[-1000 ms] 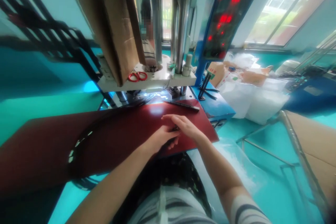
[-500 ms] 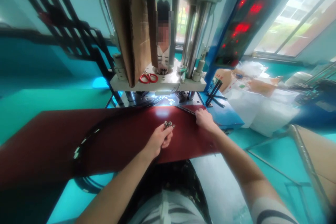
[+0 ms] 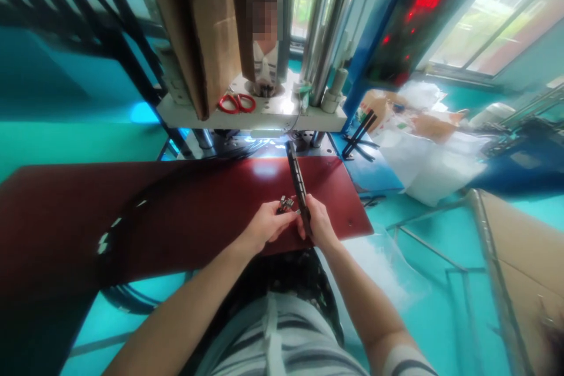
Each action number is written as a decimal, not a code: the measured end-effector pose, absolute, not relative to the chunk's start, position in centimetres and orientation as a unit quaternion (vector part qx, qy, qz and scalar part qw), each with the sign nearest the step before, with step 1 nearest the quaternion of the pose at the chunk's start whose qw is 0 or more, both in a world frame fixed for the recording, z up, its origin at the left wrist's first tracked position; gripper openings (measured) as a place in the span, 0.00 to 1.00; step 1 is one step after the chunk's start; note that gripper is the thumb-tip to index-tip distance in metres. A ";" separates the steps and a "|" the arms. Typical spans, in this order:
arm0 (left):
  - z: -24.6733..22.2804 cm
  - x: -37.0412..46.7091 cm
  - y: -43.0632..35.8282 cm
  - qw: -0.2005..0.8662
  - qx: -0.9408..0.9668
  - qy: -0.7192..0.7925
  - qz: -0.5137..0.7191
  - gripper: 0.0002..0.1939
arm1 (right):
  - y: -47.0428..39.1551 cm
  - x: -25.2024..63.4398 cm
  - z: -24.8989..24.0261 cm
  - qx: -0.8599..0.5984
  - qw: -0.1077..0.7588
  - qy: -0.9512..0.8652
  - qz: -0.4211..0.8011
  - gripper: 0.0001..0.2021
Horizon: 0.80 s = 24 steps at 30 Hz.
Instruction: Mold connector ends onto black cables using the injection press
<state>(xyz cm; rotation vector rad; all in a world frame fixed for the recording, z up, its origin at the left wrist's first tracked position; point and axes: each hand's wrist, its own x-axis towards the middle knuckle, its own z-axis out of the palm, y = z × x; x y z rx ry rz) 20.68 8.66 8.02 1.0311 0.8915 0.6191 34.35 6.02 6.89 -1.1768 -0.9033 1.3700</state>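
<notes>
My left hand [image 3: 269, 223] is closed on several small metal connectors [image 3: 286, 204], which stick out past its thumb and fingertips. A long black slotted bar [image 3: 296, 173] is gripped near its lower end by my right hand [image 3: 318, 222]. The bar stands at a steep slant, its far end pointing at the press. Both hands are close together over the front part of the red-brown board [image 3: 220, 200], and my left fingertips are at the bar's edge; whether they touch it I cannot tell. Black cables [image 3: 145, 194] with pale ends curve across the board to the left.
The press platform [image 3: 273, 114] stands behind the board, with red-handled scissors [image 3: 237, 103] and a cardboard piece [image 3: 215, 29] on it. A black stand [image 3: 361, 138] is on the blue base at right. White bags [image 3: 418, 158] and a large carton [image 3: 520, 270] lie further right.
My right hand has lifted the black bar off the board's right side and brought it left and closer, beside my left hand. The view has tilted down. The connectors stay in my left hand.
</notes>
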 end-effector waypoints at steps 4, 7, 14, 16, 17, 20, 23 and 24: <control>8.9 21.2 8.1 0.720 0.485 0.419 0.266 0.12 | 5.8 34.0 6.8 -0.519 0.531 -0.395 0.541 0.22; 9.5 21.2 7.9 0.710 0.497 0.419 0.270 0.10 | 5.7 34.2 7.0 -0.525 0.520 -0.411 0.534 0.20; 8.7 21.0 8.1 0.687 0.513 0.424 0.293 0.08 | 5.7 34.1 7.0 -0.524 0.503 -0.445 0.523 0.19; 8.2 21.1 8.2 0.678 0.514 0.425 0.308 0.08 | 5.8 34.0 7.0 -0.523 0.496 -0.464 0.515 0.18; 7.9 21.1 8.3 0.671 0.518 0.425 0.316 0.08 | 5.8 33.9 7.0 -0.526 0.491 -0.473 0.508 0.18; 7.5 21.0 8.3 0.642 0.548 0.425 0.329 0.09 | 5.8 33.7 6.9 -0.537 0.483 -0.496 0.482 0.18; 7.7 20.6 8.4 0.612 0.579 0.419 0.337 0.11 | 5.8 33.7 6.7 -0.525 0.493 -0.490 0.491 0.18; 7.8 20.4 8.5 0.607 0.576 0.421 0.351 0.11 | 5.7 33.7 6.6 -0.522 0.498 -0.481 0.498 0.18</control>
